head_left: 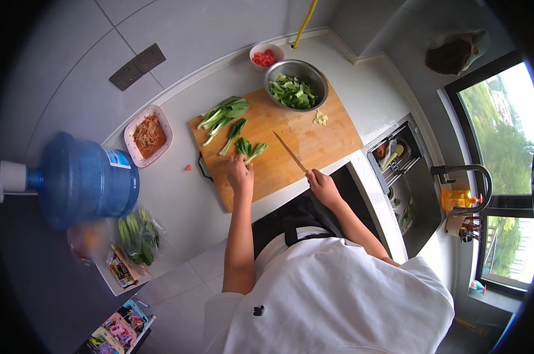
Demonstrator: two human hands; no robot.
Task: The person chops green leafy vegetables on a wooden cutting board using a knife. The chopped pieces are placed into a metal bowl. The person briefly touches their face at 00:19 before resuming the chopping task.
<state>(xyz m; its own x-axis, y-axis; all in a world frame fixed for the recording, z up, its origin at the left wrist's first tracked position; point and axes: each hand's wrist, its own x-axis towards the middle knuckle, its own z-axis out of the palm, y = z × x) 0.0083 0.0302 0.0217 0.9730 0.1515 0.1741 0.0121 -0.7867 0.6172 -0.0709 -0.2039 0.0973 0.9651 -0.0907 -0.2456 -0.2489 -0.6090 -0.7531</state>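
Note:
On the wooden cutting board (289,155), my left hand (240,170) grips the stalks of some leafy greens (252,149), their leaves pointing away from me. My right hand (322,186) is closed around the handle of a kitchen knife (290,151), whose blade lies over the board's middle, apart from the greens. More whole leafy greens (225,113) rest at the board's far left. A steel bowl (324,88) of cut greens (293,92) stands at the far edge, with chopped garlic (320,118) beside it. Behind it is a small bowl (253,49) of chopped red pieces (264,58).
To the left are a dish (169,137) of shredded food, a large blue water bottle (90,177) and bagged greens (138,234). A red scrap (188,167) lies by the board. The sink (419,217) with its dark faucet (488,181) is at the right.

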